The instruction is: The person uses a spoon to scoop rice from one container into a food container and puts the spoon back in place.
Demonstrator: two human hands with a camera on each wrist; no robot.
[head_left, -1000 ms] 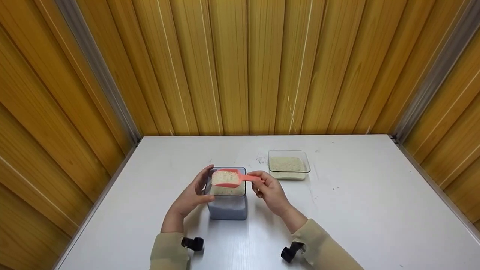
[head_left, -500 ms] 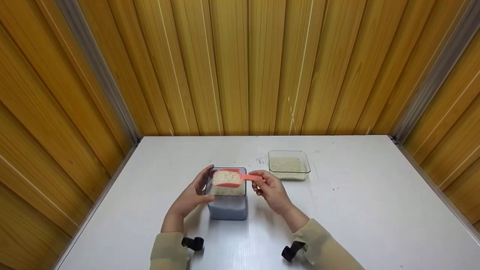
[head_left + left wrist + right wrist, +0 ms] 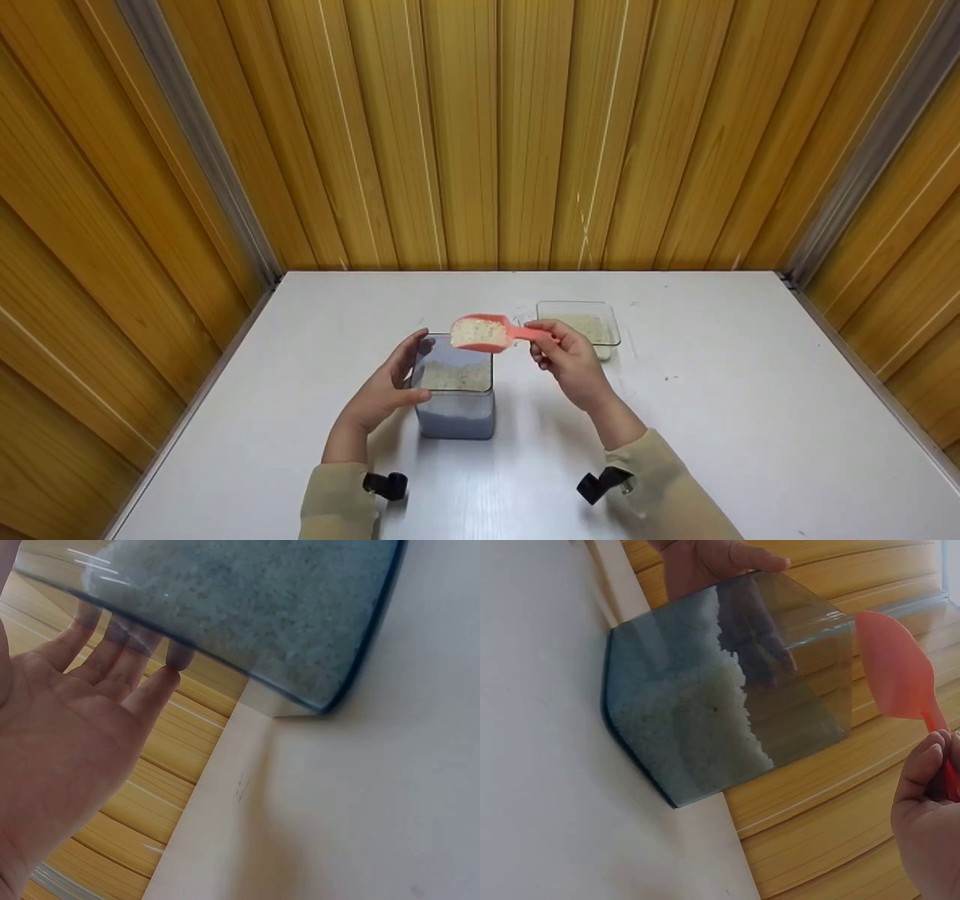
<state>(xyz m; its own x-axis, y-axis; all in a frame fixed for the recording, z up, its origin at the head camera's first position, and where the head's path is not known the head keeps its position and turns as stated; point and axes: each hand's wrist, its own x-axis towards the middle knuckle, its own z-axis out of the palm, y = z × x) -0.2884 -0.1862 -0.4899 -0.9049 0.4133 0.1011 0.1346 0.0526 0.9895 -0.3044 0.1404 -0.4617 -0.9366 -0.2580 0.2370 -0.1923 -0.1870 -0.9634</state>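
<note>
My right hand (image 3: 574, 365) pinches the handle of a coral-pink scoop (image 3: 501, 346), heaped with pale rice (image 3: 478, 332). The scoop is raised level over the back right rim of a tall, clear bluish storage container (image 3: 455, 424), which is partly filled with rice (image 3: 247, 600). My left hand (image 3: 384, 391) grips the container's left side near the top, thumb at the front and fingers round the back. In the right wrist view the scoop's underside (image 3: 892, 667) shows beyond the container's rim, apart from the rice inside.
A shallow glass dish (image 3: 579, 304) with a layer of rice stands behind my right hand, which partly covers it. Both stand on a white table (image 3: 720, 390). Yellow wood-look panels (image 3: 525, 135) enclose the back and sides. A few specks lie on the tabletop.
My right hand has lifted the loaded scoop up and to the right, from over the container's opening to its back right rim. The left hand and container stay put.
</note>
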